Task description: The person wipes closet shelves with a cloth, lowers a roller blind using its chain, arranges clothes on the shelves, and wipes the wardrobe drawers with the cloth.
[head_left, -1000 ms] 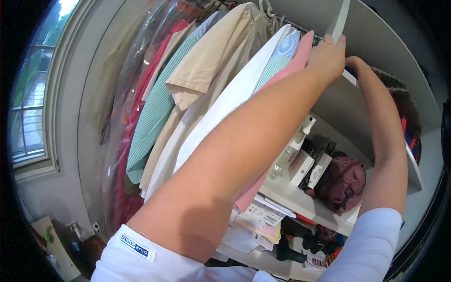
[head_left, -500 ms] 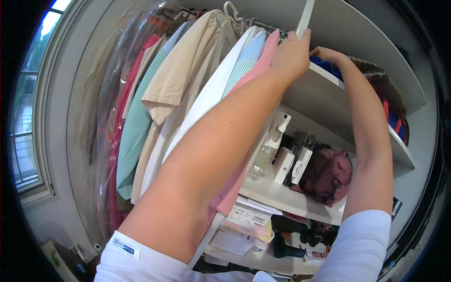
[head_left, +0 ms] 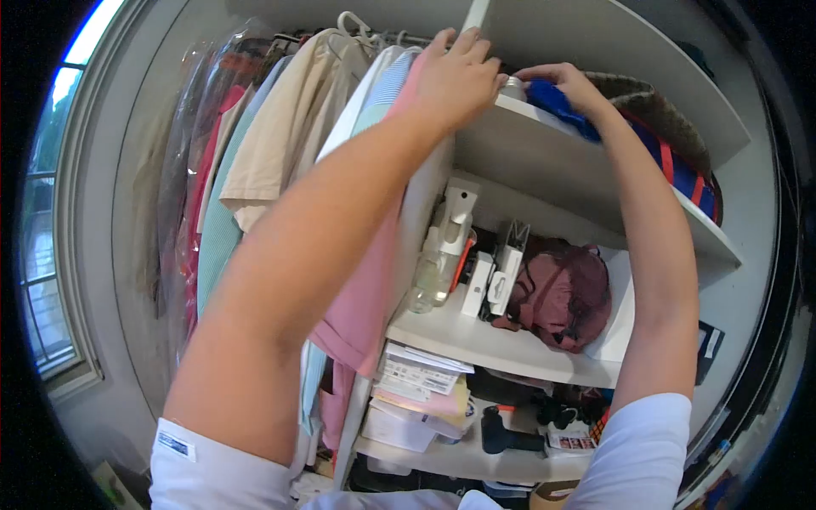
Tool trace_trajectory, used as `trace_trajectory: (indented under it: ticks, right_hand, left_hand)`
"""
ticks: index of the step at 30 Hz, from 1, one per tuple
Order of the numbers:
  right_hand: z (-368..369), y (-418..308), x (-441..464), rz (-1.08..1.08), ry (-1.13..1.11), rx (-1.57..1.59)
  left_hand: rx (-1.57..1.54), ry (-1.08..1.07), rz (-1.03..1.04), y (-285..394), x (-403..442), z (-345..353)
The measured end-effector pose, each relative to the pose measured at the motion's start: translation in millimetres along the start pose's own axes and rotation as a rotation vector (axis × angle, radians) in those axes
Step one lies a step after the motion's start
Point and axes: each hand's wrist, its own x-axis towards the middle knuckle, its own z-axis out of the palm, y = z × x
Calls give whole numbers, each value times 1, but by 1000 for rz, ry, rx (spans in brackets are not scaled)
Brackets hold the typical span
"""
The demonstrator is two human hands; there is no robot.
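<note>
My left hand (head_left: 463, 78) is raised against the white upright panel (head_left: 478, 15) at the top of the closet, its fingers spread. Beside its thumb side, at the front edge of the upper shelf, a small pale, round-topped object (head_left: 513, 88) shows in part; its kind is unclear. My right hand (head_left: 571, 87) reaches over the same shelf, fingers stretched toward that object, whether touching it I cannot tell. Just below the right hand lies a bright blue fabric item (head_left: 552, 104), partly covered by the hand.
Shirts, a pink garment (head_left: 357, 314) among them, hang at left. The middle shelf (head_left: 450, 333) holds a clear bottle (head_left: 433, 276), white boxes (head_left: 501, 280) and a maroon bag (head_left: 561, 293). Papers (head_left: 416, 374) and a black massage gun-like item (head_left: 506, 433) lie below. A window (head_left: 51, 212) is far left.
The view has shifted, with shelves and clothes sitting further left. My right hand's fingers have moved along the shelf toward the panel, and the pale object now shows between my hands.
</note>
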Motion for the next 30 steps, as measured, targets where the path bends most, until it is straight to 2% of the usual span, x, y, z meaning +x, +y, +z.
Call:
trace_trajectory:
  ticks: [2, 4, 6, 8, 9, 12, 14, 16, 18, 20, 22, 23, 26, 27, 29, 30]
  right_hand:
    - [6, -9, 9, 52, -66, -212]
    - [10, -8, 31, -4, -254, -353]
    - [19, -1, 46, 242, -327, -405]
    - [26, 23, 59, 313, -264, -244]
    - [33, 47, 66, 265, -86, -252]
    - [24, 8, 52, 221, 117, -409]
    - [33, -41, 18, 236, 115, 14]
    - [35, -83, -4, 291, -15, 181]
    - [43, -67, -1, 189, 114, 16]
    - [44, -54, -14, 28, 182, -225]
    - [32, -55, -50, 71, 232, -393]
    - [20, -47, -72, 99, 259, -455]
    - [-20, -24, -154, 199, 388, -690]
    - [-32, -2, -186, 70, 553, -783]
    - [-66, 14, -246, 174, 569, -1031]
    - [-86, 30, -275, 310, 572, -1066]
  left_hand:
    - [12, -193, 62, 3, 5, 2]
    - [8, -392, 96, 11, 11, -6]
    - [-47, -551, 72, 17, 19, -9]
    - [-78, -698, 31, 14, 25, -6]
    - [-71, -569, 25, 13, 23, -5]
    - [-93, -179, 7, 14, 6, 5]
    - [122, -516, 182, 19, 21, -23]
    - [224, -717, 189, 10, 29, -14]
    - [-174, -9, 80, -9, 6, 29]
    - [-277, -238, 97, -12, 7, 24]
    - [-250, -281, -55, -6, 10, 18]
    - [-201, -153, -31, -4, 6, 23]
    - [-207, -437, -45, 12, 15, -7]
    - [-181, -440, -30, 14, 16, -7]
    - [-81, -562, -32, 22, 18, -16]
    - [-29, -625, -35, 24, 17, -20]
